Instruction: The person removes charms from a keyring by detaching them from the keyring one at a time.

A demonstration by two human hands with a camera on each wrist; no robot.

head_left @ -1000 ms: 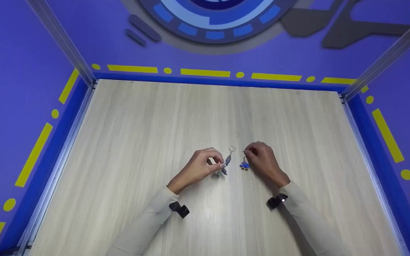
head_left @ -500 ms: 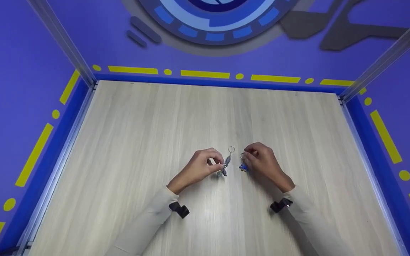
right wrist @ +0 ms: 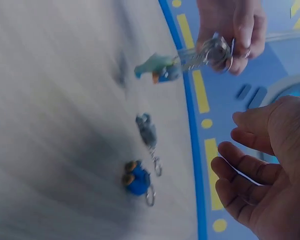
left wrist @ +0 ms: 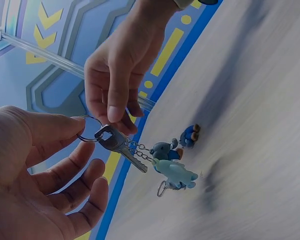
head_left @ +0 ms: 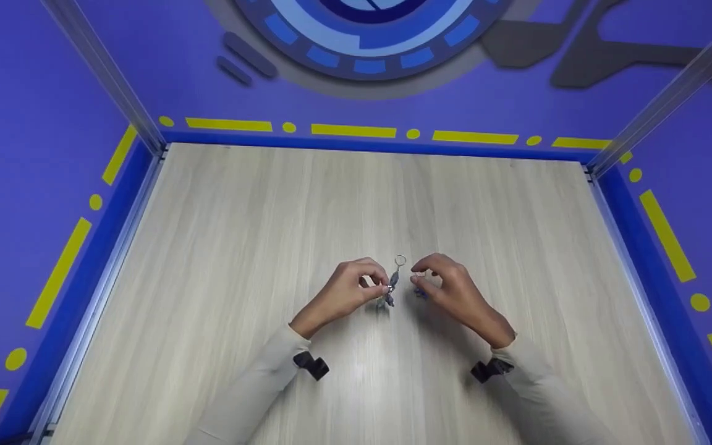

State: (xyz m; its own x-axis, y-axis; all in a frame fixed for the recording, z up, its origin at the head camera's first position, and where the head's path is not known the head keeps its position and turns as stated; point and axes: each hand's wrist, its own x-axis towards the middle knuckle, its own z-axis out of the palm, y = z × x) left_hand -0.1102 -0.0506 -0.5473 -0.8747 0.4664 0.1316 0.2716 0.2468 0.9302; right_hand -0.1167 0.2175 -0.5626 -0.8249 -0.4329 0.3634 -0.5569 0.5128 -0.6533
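My left hand [head_left: 347,289] pinches a metal split ring between thumb and index finger. From the ring hang a silver key [left wrist: 116,142] and chains with small charms, one a mint-green animal figure [left wrist: 175,171] and another a blue-and-orange one [right wrist: 168,73]. On the table below lies a grey figure keychain [right wrist: 147,132] with its own ring. Beside it rests a blue keychain figure [right wrist: 139,182] with brownish feet and a ring, partly covered by my right hand in the head view. That right hand [head_left: 458,287] hovers over it with fingers apart and nothing between them.
The pale wood-grain table [head_left: 269,216] is bounded by blue walls with yellow markings [head_left: 353,130] at the back and both sides. Metal posts [head_left: 659,102] stand at the rear corners. A small black camera [head_left: 311,364] sits on each wrist.
My right hand has released the blue keychain's ring and shifted slightly left, its thumb and index finger spreading. My left hand keeps its pinch, almost unmoved.
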